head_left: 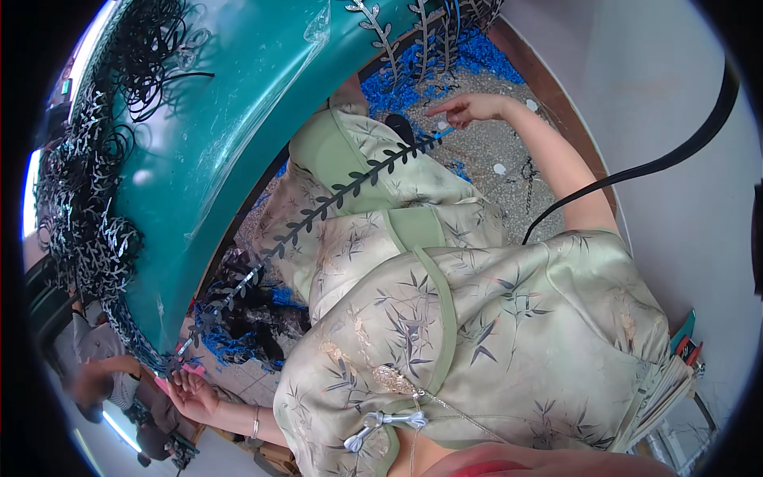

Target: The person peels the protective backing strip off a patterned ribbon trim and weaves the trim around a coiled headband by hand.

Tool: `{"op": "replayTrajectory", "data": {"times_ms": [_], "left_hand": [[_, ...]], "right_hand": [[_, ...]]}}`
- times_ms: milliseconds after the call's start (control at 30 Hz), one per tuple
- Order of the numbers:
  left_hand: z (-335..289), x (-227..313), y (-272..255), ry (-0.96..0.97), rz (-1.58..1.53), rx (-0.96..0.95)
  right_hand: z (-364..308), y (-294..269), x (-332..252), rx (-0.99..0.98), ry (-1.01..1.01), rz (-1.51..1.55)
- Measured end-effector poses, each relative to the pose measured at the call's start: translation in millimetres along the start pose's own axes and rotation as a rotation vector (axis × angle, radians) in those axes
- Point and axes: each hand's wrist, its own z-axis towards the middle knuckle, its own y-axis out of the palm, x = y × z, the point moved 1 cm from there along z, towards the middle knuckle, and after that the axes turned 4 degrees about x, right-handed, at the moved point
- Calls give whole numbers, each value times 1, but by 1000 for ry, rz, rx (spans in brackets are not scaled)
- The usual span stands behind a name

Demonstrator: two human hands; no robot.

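Note:
A long strip of black leaf trim (350, 189) runs slantwise across my lap, drawn out straight between my two hands. At its near end, by the edge of the teal table, my left hand (193, 395) is closed with its fingertips together on the trim; a bracelet circles that wrist. My right hand (475, 110) is at the far end, index finger stretched out, with the other fingers curled about the strip's blue tip (445, 133). The leaves look dark in the middle and shinier, silvery near my left hand.
A glossy teal table (238, 103) covers the left. Along its edge hang heaped black leaf strips (87, 191), with a cord tangle (151, 48) farther off. Blue scraps (397, 91) litter the floor. A black cable (636, 168) crosses at right. Another person (95, 381) is at lower left.

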Motion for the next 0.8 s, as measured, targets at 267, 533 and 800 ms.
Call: {"op": "replayTrajectory", "data": {"times_ms": [267, 533, 800], "left_hand": [[5, 1, -4, -33, -10, -37], [5, 1, -6, -43, -22, -37], [6, 5, -15, -64, -27, -112]], "right_hand": [[27, 27, -21, -145, -296, -511], [48, 30, -4, -170, -355, -585], [18, 13, -5, -59, -361, -366]]}}
